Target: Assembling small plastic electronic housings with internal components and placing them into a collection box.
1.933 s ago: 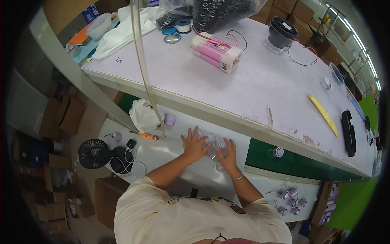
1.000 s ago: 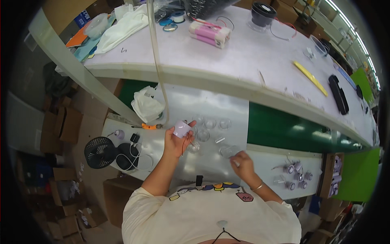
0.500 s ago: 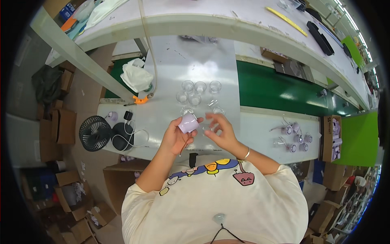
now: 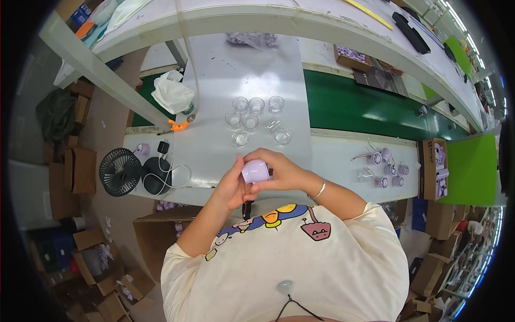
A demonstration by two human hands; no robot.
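Observation:
A glossy lilac cup-shaped housing (image 4: 256, 172) is held between both hands close to my body, at the near edge of the bench. My left hand (image 4: 232, 186) wraps round its left side and underside. My right hand (image 4: 280, 170) closes over its far and right sides, with the thumb along the near edge. The face of the housing turned to my right palm is hidden. Just beyond the hands stand several small clear round cups, the nearest being a ribbed cup (image 4: 241, 139) and another cup (image 4: 282, 137). A clear piece (image 4: 273, 125) lies between them and the rest.
Several lilac parts with wires (image 4: 387, 167) stand on the right-hand bench beside a carton (image 4: 433, 169) of more lilac parts. At left are a black fan (image 4: 120, 172), a charger with a white cable (image 4: 163, 147) and an orange-tipped tool (image 4: 179, 125). A shelf beam (image 4: 257, 24) crosses overhead.
My right hand has come in from beside the lilac housing and closed round it. The wire that hung below the housing is mostly out of sight. The whole view has shifted slightly.

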